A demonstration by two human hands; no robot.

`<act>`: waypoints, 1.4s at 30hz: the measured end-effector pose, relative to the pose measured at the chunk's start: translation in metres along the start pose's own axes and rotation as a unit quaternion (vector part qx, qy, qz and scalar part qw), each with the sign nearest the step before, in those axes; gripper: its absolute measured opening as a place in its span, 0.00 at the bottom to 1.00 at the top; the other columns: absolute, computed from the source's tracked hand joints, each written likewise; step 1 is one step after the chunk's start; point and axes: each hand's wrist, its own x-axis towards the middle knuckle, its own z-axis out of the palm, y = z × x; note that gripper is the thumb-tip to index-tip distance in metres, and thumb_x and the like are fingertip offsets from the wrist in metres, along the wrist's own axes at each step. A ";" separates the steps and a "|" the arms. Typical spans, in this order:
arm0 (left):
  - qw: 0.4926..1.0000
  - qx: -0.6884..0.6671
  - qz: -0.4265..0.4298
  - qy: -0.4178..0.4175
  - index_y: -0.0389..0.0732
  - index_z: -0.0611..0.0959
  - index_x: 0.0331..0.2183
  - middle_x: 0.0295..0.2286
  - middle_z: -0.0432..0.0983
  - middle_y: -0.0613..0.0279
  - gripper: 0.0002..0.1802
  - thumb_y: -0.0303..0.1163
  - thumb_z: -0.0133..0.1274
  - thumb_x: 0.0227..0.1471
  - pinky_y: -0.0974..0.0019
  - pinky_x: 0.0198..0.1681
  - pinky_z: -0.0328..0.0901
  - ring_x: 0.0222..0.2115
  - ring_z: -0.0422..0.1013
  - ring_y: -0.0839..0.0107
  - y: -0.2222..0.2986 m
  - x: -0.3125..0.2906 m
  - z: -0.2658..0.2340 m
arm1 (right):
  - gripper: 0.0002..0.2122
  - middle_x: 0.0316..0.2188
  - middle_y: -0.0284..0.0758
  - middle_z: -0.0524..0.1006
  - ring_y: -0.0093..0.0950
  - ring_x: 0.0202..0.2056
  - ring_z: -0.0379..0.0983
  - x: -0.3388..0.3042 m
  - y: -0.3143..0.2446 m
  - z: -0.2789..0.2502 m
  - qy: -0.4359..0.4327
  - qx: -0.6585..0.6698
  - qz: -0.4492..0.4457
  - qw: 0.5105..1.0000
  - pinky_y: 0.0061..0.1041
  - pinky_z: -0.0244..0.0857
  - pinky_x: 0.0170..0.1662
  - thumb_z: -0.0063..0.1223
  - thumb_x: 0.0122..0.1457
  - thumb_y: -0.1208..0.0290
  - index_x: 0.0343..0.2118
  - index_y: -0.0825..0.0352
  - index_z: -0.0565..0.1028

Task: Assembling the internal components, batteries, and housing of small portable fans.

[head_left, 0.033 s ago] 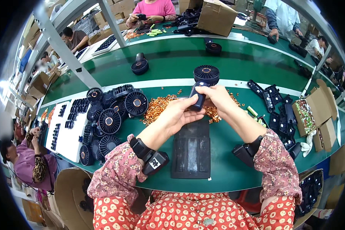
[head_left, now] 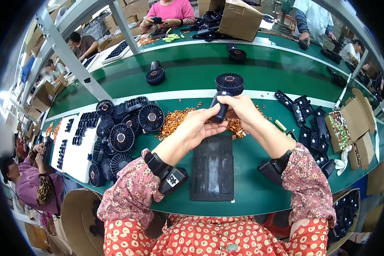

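Both hands hold a small black handheld fan (head_left: 226,91) upright above the green table. Its round grille head points away from me. My left hand (head_left: 197,126) grips the lower handle from the left. My right hand (head_left: 242,108) wraps the handle from the right, just under the fan head. Beneath the hands lies a heap of small copper-coloured metal parts (head_left: 177,119). A black rectangular mat (head_left: 213,168) lies flat on the table between my forearms.
A pile of black fan heads (head_left: 121,130) and white trays of black parts (head_left: 74,138) lie to the left. Black handle shells (head_left: 311,123) and cardboard boxes (head_left: 356,123) sit right. Two fans (head_left: 155,73) ride the green conveyor. Other people work around the line.
Nothing has visibly changed; both hands keep the same grip on the fan.
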 end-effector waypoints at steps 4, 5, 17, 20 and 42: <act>0.998 0.065 0.011 0.018 0.28 0.76 0.41 0.38 0.78 0.49 0.20 0.38 0.59 0.59 0.61 0.45 0.77 0.37 0.80 0.61 0.014 0.013 0.002 | 0.13 0.31 0.36 0.81 0.23 0.30 0.76 0.010 -0.013 0.003 0.028 -0.063 -0.031 0.997 0.23 0.67 0.33 0.62 0.56 0.65 0.36 0.72 0.80; 0.998 0.065 0.008 0.018 0.28 0.76 0.41 0.38 0.78 0.49 0.20 0.38 0.59 0.59 0.61 0.45 0.77 0.37 0.80 0.61 0.016 0.015 0.003 | 0.14 0.31 0.38 0.81 0.24 0.31 0.77 0.012 -0.016 0.000 0.011 -0.059 -0.032 0.998 0.24 0.69 0.35 0.61 0.56 0.65 0.36 0.74 0.79; 0.996 0.065 0.008 0.058 0.31 0.79 0.42 0.37 0.78 0.52 0.17 0.37 0.56 0.61 0.65 0.41 0.77 0.36 0.79 0.65 0.027 0.071 -0.008 | 0.12 0.24 0.34 0.79 0.22 0.24 0.73 0.075 -0.003 -0.013 0.053 -0.041 -0.031 0.997 0.22 0.65 0.27 0.65 0.52 0.64 0.28 0.70 0.81; 0.995 0.038 -0.006 0.087 0.34 0.77 0.42 0.35 0.77 0.55 0.15 0.36 0.55 0.61 0.65 0.38 0.76 0.33 0.78 0.67 0.044 0.108 -0.020 | 0.13 0.26 0.34 0.80 0.23 0.23 0.74 0.117 0.002 -0.013 0.101 -0.056 -0.007 0.993 0.22 0.68 0.27 0.67 0.49 0.64 0.28 0.71 0.81; 0.934 0.277 0.019 0.223 0.44 0.81 0.35 0.27 0.74 0.63 0.11 0.35 0.61 0.49 0.72 0.26 0.73 0.27 0.76 0.72 0.151 0.370 -0.210 | 0.15 0.33 0.37 0.82 0.22 0.34 0.77 -0.089 -0.049 -0.105 -0.021 -0.030 0.018 0.999 0.23 0.72 0.39 0.46 0.70 0.63 0.44 0.71 0.75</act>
